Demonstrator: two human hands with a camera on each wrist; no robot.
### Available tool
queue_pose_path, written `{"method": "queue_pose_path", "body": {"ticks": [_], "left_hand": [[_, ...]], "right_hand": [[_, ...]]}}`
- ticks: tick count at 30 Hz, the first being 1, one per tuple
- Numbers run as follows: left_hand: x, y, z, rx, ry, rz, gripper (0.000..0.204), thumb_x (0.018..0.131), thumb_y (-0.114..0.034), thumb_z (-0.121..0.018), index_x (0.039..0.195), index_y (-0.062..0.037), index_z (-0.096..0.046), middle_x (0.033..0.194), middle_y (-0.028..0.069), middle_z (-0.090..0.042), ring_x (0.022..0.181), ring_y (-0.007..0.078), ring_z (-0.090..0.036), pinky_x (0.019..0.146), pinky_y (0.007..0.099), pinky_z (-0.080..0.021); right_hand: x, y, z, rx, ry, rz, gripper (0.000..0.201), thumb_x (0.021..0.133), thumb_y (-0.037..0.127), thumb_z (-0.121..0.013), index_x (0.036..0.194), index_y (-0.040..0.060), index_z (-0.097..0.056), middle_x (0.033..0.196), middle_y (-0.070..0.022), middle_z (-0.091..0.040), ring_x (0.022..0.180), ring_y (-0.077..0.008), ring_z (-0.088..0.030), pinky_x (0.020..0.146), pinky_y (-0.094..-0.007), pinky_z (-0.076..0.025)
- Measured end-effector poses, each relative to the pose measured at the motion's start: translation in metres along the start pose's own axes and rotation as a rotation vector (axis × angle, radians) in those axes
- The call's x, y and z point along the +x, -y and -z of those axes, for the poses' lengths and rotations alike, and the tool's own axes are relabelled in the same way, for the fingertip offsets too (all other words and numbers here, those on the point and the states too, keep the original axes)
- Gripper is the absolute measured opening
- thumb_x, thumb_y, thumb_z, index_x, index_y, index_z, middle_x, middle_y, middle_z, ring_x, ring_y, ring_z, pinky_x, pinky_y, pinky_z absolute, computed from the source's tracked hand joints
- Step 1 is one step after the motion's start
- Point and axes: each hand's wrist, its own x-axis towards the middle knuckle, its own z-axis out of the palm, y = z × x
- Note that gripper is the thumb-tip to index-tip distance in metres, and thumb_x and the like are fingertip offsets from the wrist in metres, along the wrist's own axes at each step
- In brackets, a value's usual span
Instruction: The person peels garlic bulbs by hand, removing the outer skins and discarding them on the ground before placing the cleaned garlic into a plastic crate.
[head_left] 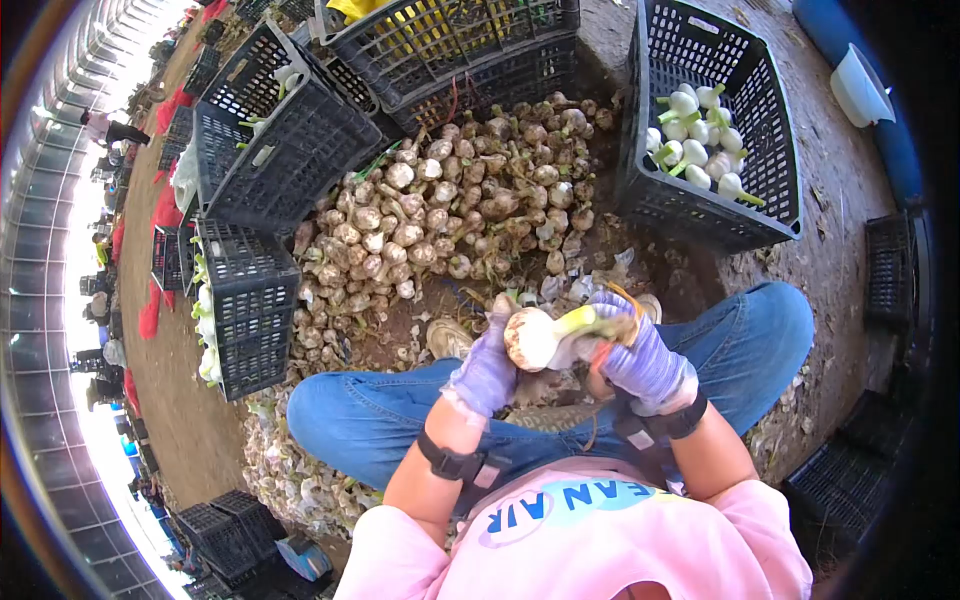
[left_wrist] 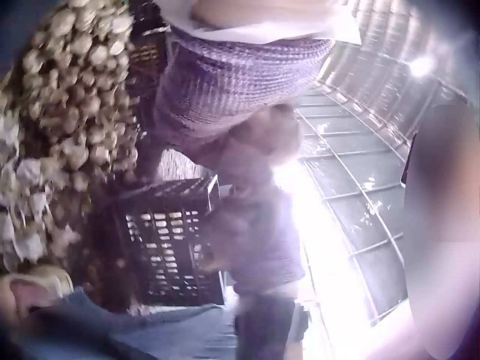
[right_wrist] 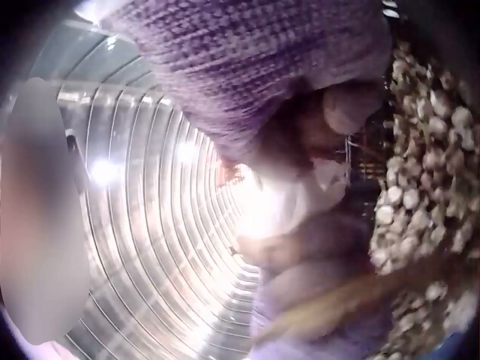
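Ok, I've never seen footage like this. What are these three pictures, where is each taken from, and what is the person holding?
There is no machine here: a seated person works with two gloved hands. The large picture comes from a camera on their head, looking down past a pink shirt and blue jeans. The other two come from cameras strapped to each wrist, so close that they show mostly blurred purple glove.

In the head view, the left hand and the right hand hold one garlic bulb between them, the left at the bulb's end, the right around its pale green stalk.

On the dirt floor ahead lies a heap of uncleaned garlic. Black plastic crates stand around it; the crate on the right holds clean white bulbs. Loose skins lie by the knees. The curved roof suggests a greenhouse.
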Motion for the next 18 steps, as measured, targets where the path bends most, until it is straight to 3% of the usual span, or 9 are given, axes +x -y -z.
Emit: {"method": "queue_pose_path", "body": {"ticks": [1, 3, 5, 6, 7, 9, 11, 14, 18], "left_hand": [[0.001, 0.001, -0.006, 0.078, -0.15, -0.03, 0.075, 0.079, -0.073, -0.036, 0.114, -0.0093, -0.053, 0.103, 0.0094, -0.06, 0.09, 0.0207, -0.059, 0.075, 0.0276, -0.049], [0.01, 0.009, 0.003, 0.159, -0.058, -0.174, 0.073, 0.077, -0.071, -0.044, 0.112, -0.0076, -0.052, 0.099, 0.0094, -0.059, 0.094, 0.0199, -0.056, 0.077, 0.0273, -0.047], [0.01, 0.018, -0.011, 0.792, -0.198, -0.75, 0.066, 0.075, -0.059, -0.061, 0.112, -0.0055, -0.05, 0.097, 0.0088, -0.057, 0.094, 0.0177, -0.055, 0.076, 0.0268, -0.048], [0.003, 0.015, -0.014, 0.781, -0.165, -0.669, 0.063, 0.072, -0.044, -0.071, 0.114, -0.0035, -0.047, 0.1, 0.0089, -0.056, 0.091, 0.0173, -0.056, 0.077, 0.0278, -0.048], [-0.003, 0.008, -0.014, 0.783, -0.165, -0.669, 0.063, 0.072, -0.044, -0.071, 0.114, -0.0035, -0.047, 0.1, 0.0089, -0.056, 0.091, 0.0173, -0.056, 0.077, 0.0278, -0.048], [-0.011, -0.004, -0.012, 0.448, 0.086, -0.369, 0.07, 0.066, -0.049, -0.076, 0.111, -0.0037, -0.046, 0.097, 0.0047, -0.055, 0.088, 0.0175, -0.057, 0.079, 0.0278, -0.049], [-0.009, -0.006, -0.01, 0.466, 0.099, -0.39, 0.057, 0.07, -0.033, -0.077, 0.109, -0.0034, -0.048, 0.099, 0.0058, -0.057, 0.089, 0.0173, -0.058, 0.079, 0.0272, -0.048], [-0.014, -0.014, -0.021, 0.847, -0.249, -0.632, 0.033, 0.072, 0.004, -0.068, 0.102, -0.0036, -0.055, 0.097, 0.0064, -0.061, 0.093, 0.0137, -0.058, 0.078, 0.0272, -0.048], [-0.025, -0.026, -0.023, 0.66, -0.145, -0.632, 0.021, 0.072, 0.01, -0.064, 0.088, -0.0035, -0.062, 0.096, 0.0065, -0.06, 0.089, 0.0157, -0.059, 0.079, 0.0272, -0.049]], "right_hand": [[-0.001, 0.005, -0.002, 0.002, 0.001, -0.001, 0.024, 0.08, 0.016, -0.065, 0.099, 0.0033, -0.06, 0.098, -0.0044, -0.06, 0.087, -0.0116, -0.056, 0.074, -0.0258, -0.045], [-0.002, 0.016, -0.006, 0.571, -0.163, -0.341, 0.031, 0.08, 0.018, -0.064, 0.106, 0.0025, -0.056, 0.099, -0.0047, -0.06, 0.088, -0.0146, -0.057, 0.075, -0.0265, -0.045], [-0.006, -0.005, -0.011, 0.439, -0.205, -0.193, 0.043, 0.081, 0.029, -0.063, 0.114, 0.0013, -0.053, 0.099, -0.0058, -0.061, 0.088, -0.0161, -0.058, 0.076, -0.0272, -0.046], [-0.012, 0.001, -0.008, 0.575, -0.166, -0.268, 0.047, 0.082, 0.032, -0.061, 0.116, 0.0007, -0.051, 0.099, -0.0069, -0.061, 0.087, -0.0158, -0.059, 0.075, -0.0273, -0.047], [-0.013, 0.004, -0.006, 0.71, -0.123, -0.338, 0.051, 0.082, 0.035, -0.06, 0.117, 0.0001, -0.05, 0.1, -0.0081, -0.061, 0.086, -0.0155, -0.06, 0.073, -0.0275, -0.048], [-0.012, -0.003, -0.009, 0.802, -0.139, -0.301, 0.05, 0.081, 0.033, -0.059, 0.118, 0.0001, -0.049, 0.1, -0.0092, -0.061, 0.085, -0.0165, -0.061, 0.069, -0.0274, -0.049], [-0.011, -0.01, -0.011, 0.982, -0.177, -0.217, 0.049, 0.08, 0.029, -0.057, 0.12, 0.0001, -0.048, 0.101, -0.0116, -0.061, 0.082, -0.0183, -0.062, 0.06, -0.0274, -0.052], [-0.009, -0.01, -0.004, 0.927, -0.145, -0.244, 0.049, 0.084, 0.029, -0.055, 0.122, 0.001, -0.045, 0.104, -0.0138, -0.06, 0.085, -0.0222, -0.062, 0.059, -0.029, -0.053], [-0.008, -0.004, 0.006, 1.054, -0.325, -0.22, 0.039, 0.087, 0.021, -0.052, 0.12, 0.0005, -0.046, 0.106, -0.0148, -0.059, 0.095, -0.0295, -0.059, 0.075, -0.0404, -0.053]]}}
